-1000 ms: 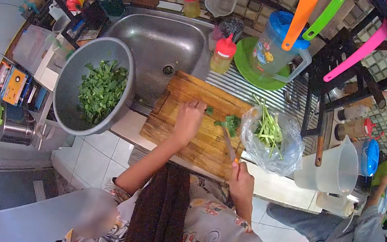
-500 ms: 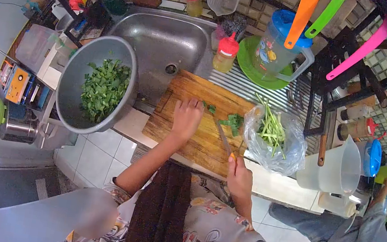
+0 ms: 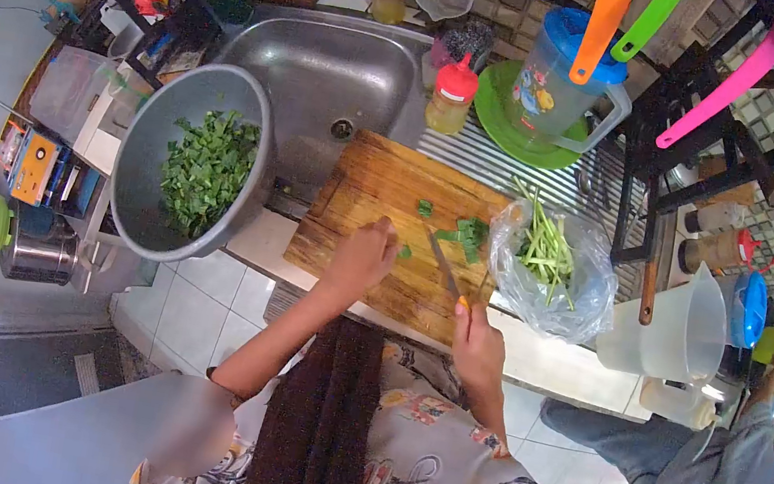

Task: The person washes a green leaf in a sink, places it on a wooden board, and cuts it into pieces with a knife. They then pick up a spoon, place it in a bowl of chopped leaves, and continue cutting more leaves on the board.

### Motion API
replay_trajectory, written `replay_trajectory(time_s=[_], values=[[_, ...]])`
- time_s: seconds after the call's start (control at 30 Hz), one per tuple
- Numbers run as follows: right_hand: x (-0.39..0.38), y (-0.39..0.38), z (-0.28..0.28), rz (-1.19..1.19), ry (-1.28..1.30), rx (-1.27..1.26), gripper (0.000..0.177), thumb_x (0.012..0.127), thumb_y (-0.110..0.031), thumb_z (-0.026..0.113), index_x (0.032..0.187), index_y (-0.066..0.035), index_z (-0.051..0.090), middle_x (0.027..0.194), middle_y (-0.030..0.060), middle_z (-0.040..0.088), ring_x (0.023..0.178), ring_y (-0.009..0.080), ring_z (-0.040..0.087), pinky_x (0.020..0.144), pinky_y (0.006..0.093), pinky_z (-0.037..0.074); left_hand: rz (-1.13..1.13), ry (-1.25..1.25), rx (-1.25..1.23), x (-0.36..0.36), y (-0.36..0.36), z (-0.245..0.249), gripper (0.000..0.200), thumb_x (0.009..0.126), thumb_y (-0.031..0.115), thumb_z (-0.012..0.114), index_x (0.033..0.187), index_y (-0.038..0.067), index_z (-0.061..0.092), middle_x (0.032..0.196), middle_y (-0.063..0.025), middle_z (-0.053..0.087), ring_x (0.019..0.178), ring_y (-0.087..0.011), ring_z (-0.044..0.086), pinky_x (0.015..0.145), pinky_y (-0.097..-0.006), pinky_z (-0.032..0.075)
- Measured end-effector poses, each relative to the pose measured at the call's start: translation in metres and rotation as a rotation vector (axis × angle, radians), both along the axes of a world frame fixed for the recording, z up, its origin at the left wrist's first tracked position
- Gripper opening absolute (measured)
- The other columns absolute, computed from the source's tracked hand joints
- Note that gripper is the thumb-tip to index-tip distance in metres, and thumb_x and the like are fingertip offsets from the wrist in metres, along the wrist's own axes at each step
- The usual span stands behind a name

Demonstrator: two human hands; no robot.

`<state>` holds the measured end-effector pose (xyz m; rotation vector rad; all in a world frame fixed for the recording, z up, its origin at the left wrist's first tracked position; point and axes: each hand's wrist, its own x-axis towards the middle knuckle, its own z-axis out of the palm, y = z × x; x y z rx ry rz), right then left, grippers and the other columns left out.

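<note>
My right hand [image 3: 479,346] grips a knife [image 3: 445,266] by its orange handle, the blade lying low over the wooden cutting board [image 3: 372,179] and pointing up and left. Over the board's left part, my left hand [image 3: 362,260] has its fingers curled together; what they hold, if anything, is hidden. A small green leaf piece [image 3: 406,251] is beside its fingertips. Cut leaves [image 3: 471,235] lie in a little pile near the knife, with another leaf bit [image 3: 425,208] to their left. On the left, a grey basin [image 3: 263,162] holds many chopped greens [image 3: 206,173].
A plastic bag [image 3: 585,304] with green stems [image 3: 547,242] touches the board's right side. Behind are a steel sink [image 3: 325,55], a red-capped bottle [image 3: 453,95] and a jug [image 3: 547,95] on a green plate [image 3: 491,107]. Utensils hang overhead. Another person's sleeve [image 3: 724,478] shows at right.
My left hand has drawn back toward me and slightly left, its fingers more curled. A leaf bit now lies lower, beside those fingers. My right hand with the knife has hardly moved.
</note>
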<state>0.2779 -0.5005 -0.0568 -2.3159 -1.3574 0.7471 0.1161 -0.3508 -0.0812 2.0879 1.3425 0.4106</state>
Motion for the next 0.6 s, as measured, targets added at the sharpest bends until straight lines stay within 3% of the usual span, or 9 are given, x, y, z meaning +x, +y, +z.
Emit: replay_trajectory(time_s=[0.03, 0.1, 0.2, 0.33, 0.6], values=[[-0.003, -0.001, -0.002, 0.031, -0.067, 0.006, 0.033, 0.093, -0.034, 0.04, 0.101, -0.004, 0.048, 0.063, 0.0229, 0.059, 0.06, 0.0418, 0.059, 0.052, 0.0507, 0.046, -0.003, -0.002, -0.002, -0.001, -0.005, 0.009, 0.01, 0.081, 0.009, 0.056, 0.087, 0.001, 0.054, 0.079, -0.0159, 0.06, 0.073, -0.0346, 0.059, 0.065, -0.0408, 0.045], [-0.009, -0.003, -0.005, 0.05, -0.085, 0.036, 0.031, 0.093, -0.033, 0.04, 0.1, -0.004, 0.048, 0.061, 0.0227, 0.058, 0.058, 0.0417, 0.059, 0.05, 0.0503, 0.046, -0.004, 0.121, 0.347, -0.006, -0.017, 0.027, 0.014, 0.078, 0.008, 0.057, 0.091, 0.003, 0.059, 0.091, -0.0153, 0.061, 0.083, -0.0336, 0.057, 0.072, -0.0425, 0.045], [-0.019, -0.002, -0.013, 0.09, -0.105, 0.106, 0.03, 0.093, -0.032, 0.04, 0.096, -0.003, 0.046, 0.057, 0.0219, 0.056, 0.054, 0.0418, 0.058, 0.046, 0.0497, 0.046, -0.098, 0.017, 0.465, -0.013, -0.033, 0.022, 0.019, 0.077, 0.009, 0.06, 0.095, 0.005, 0.062, 0.1, -0.0127, 0.059, 0.089, -0.0308, 0.055, 0.076, -0.0422, 0.043], [-0.03, 0.002, -0.018, 0.131, -0.057, 0.279, 0.029, 0.094, -0.029, 0.039, 0.095, -0.002, 0.046, 0.054, 0.0214, 0.055, 0.053, 0.0426, 0.057, 0.048, 0.0507, 0.047, -0.11, -0.018, 0.416, -0.011, -0.038, 0.005, 0.017, 0.076, 0.012, 0.062, 0.092, 0.006, 0.065, 0.096, -0.0077, 0.062, 0.085, -0.0276, 0.056, 0.074, -0.04, 0.044], [-0.042, 0.01, -0.023, 0.149, 0.015, 0.113, 0.029, 0.094, -0.027, 0.037, 0.095, 0.001, 0.046, 0.064, 0.0267, 0.058, 0.06, 0.0441, 0.059, 0.056, 0.0543, 0.046, -0.079, -0.015, 0.589, -0.006, -0.039, -0.011, 0.007, 0.075, 0.013, 0.062, 0.079, 0.008, 0.065, 0.086, -0.0008, 0.062, 0.081, -0.0196, 0.053, 0.067, -0.035, 0.04]])
